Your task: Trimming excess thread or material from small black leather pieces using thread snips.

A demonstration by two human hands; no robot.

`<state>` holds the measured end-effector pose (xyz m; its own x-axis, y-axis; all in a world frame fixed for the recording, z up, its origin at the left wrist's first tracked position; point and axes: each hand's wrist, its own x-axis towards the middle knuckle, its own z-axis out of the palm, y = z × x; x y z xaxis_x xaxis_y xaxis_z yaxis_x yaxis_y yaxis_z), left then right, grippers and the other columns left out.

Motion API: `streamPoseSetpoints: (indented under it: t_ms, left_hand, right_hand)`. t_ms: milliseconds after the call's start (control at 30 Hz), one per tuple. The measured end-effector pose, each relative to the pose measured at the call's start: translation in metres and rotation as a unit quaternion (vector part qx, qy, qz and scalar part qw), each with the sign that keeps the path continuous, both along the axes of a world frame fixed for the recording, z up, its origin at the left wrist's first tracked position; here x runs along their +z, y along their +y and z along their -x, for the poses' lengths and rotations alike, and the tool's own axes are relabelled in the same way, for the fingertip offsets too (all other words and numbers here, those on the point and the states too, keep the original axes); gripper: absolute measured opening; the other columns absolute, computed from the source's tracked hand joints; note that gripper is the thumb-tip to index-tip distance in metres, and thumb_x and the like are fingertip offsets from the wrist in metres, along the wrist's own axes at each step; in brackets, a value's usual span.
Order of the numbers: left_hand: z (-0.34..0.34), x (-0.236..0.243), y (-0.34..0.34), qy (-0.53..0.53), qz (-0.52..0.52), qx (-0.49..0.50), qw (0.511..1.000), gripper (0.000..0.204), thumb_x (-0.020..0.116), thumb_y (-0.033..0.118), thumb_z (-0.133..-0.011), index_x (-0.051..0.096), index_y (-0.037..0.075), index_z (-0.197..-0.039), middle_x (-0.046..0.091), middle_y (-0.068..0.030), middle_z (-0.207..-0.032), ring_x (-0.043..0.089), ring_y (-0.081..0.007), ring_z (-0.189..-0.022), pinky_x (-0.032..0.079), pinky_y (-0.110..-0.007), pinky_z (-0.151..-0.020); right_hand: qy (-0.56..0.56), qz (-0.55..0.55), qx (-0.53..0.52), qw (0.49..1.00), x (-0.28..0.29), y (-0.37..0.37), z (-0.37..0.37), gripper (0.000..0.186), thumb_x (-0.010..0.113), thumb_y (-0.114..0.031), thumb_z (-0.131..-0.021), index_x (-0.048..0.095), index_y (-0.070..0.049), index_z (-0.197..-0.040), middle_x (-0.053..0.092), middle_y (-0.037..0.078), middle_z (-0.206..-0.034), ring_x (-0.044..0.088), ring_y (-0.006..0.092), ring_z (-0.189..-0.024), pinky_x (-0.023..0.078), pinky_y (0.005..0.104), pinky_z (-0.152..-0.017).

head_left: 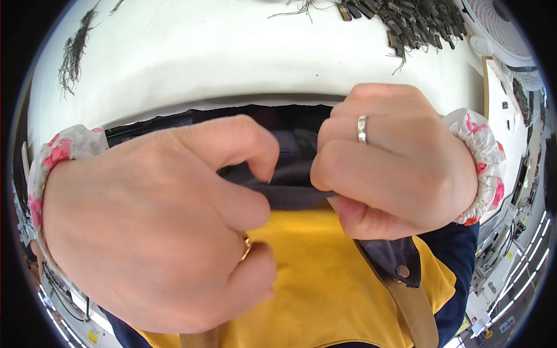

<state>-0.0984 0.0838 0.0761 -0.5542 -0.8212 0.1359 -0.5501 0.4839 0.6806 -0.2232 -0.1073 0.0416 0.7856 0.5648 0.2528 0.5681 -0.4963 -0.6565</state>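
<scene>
My right hand (pixel 394 162), with a silver ring, pinches the edge of a dark grey fabric piece (pixel 287 194) between thumb and bent forefinger. My left hand (pixel 156 226), with a gold ring, is over the fabric's left part, fingers curved and apart, forefinger tip near the dark cloth; its thumb is hidden. Below them is yellow cloth (pixel 313 267) with brown straps (pixel 415 313) and a dark tab with a metal snap (pixel 402 271), apparently worn on my front. A black fabric edge (pixel 261 116) runs behind both hands.
A white work surface (pixel 232 52) spans the top, with a pile of small black tabs with loose threads (pixel 418 23) at upper right and a tangle of dark threads (pixel 75 58) at upper left. A white fan (pixel 496 26) stands at the far upper right.
</scene>
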Motion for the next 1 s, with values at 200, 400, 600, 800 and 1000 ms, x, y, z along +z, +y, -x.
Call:
streamPoseSetpoints:
  t_ms: [200,400,600,800,1000]
  left_hand:
    - [0.024,0.006,0.012,-0.072,0.014,0.126,0.989,0.008,0.068,0.007,-0.064,0.063,0.002,-0.068,0.044,0.0012,-0.052,0.051,-0.0224,-0.062,0.046,-0.04,-0.074]
    - [0.023,-0.017,0.004,-0.015,-0.03,0.031,0.999,0.01,0.064,0.007,-0.068,0.063,0.002,-0.076,0.046,-0.0016,-0.053,0.053,-0.0189,-0.069,0.044,-0.038,-0.081]
    - [-0.005,-0.001,-0.026,-0.081,-0.134,-0.17,0.973,0.008,0.058,0.012,-0.069,0.061,0.006,-0.074,0.045,0.0017,-0.051,0.053,-0.0137,-0.067,0.038,-0.042,-0.09]
    - [-0.007,0.015,-0.026,-0.095,-0.006,0.043,0.995,0.009,0.065,0.005,-0.056,0.058,0.008,-0.062,0.048,0.004,-0.053,0.054,-0.0124,-0.068,0.047,-0.045,-0.077]
    - [0.017,-0.025,-0.025,-0.043,-0.098,-0.059,0.992,0.022,0.057,0.014,-0.074,0.063,0.003,-0.092,0.057,-0.0007,-0.063,0.053,-0.0172,-0.081,0.038,-0.041,-0.089]
  right_hand:
    - [-0.005,-0.057,0.021,0.998,-0.008,-0.009,-0.013,0.015,0.063,-0.003,-0.06,0.054,-0.004,-0.071,0.053,0.005,-0.065,0.052,0.0245,-0.054,0.042,0.033,-0.051]
    - [0.044,-0.069,0.009,0.997,-0.027,-0.006,-0.004,0.02,0.063,0.0,-0.055,0.055,-0.003,-0.073,0.053,0.006,-0.066,0.052,0.0265,-0.055,0.042,0.0338,-0.05]
    - [0.046,-0.117,0.017,0.992,-0.034,-0.006,-0.009,0.018,0.063,0.001,-0.056,0.055,-0.003,-0.072,0.051,0.007,-0.065,0.051,0.0274,-0.054,0.041,0.034,-0.046]
    - [0.016,-0.066,0.003,0.998,0.007,-0.023,-0.026,0.013,0.063,-0.001,-0.061,0.054,0.0,-0.07,0.05,0.009,-0.062,0.048,0.0262,-0.05,0.037,0.0337,-0.043]
    - [0.019,-0.092,0.021,0.995,-0.029,-0.017,-0.019,0.014,0.063,-0.001,-0.061,0.055,-0.001,-0.071,0.051,0.008,-0.063,0.05,0.0265,-0.052,0.04,0.0338,-0.045]
